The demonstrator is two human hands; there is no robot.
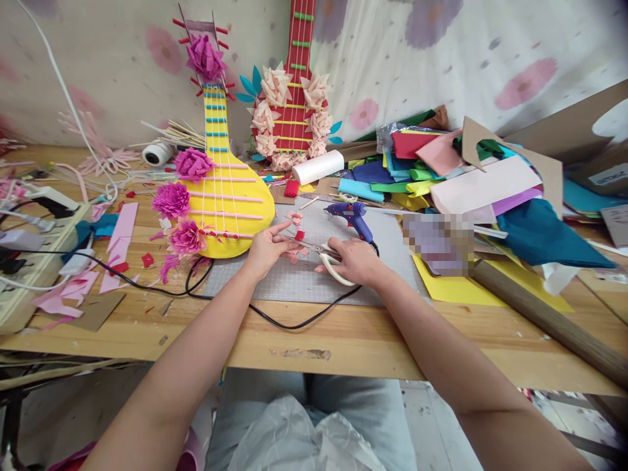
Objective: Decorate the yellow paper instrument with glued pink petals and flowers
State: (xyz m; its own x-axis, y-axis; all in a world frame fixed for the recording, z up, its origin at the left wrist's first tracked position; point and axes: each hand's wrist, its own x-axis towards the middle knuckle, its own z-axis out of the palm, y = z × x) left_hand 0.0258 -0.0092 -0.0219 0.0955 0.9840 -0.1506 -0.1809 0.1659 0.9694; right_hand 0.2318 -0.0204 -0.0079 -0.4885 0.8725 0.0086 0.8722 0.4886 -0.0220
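Note:
My right hand is closed round the white handles of a pair of scissors, whose blades point left over the grey cutting mat. My left hand pinches a small pink paper piece at the blade tips. Small pink and red paper scraps lie on the mat just beyond both hands. A blue glue gun stands right behind my right hand, its black cord looping along the table's front.
A yellow cardboard guitar with magenta paper flowers lies left of the mat; a red one leans on the back wall. Coloured paper sheets pile up at right beside a cardboard tube. Power strips and chargers crowd the left.

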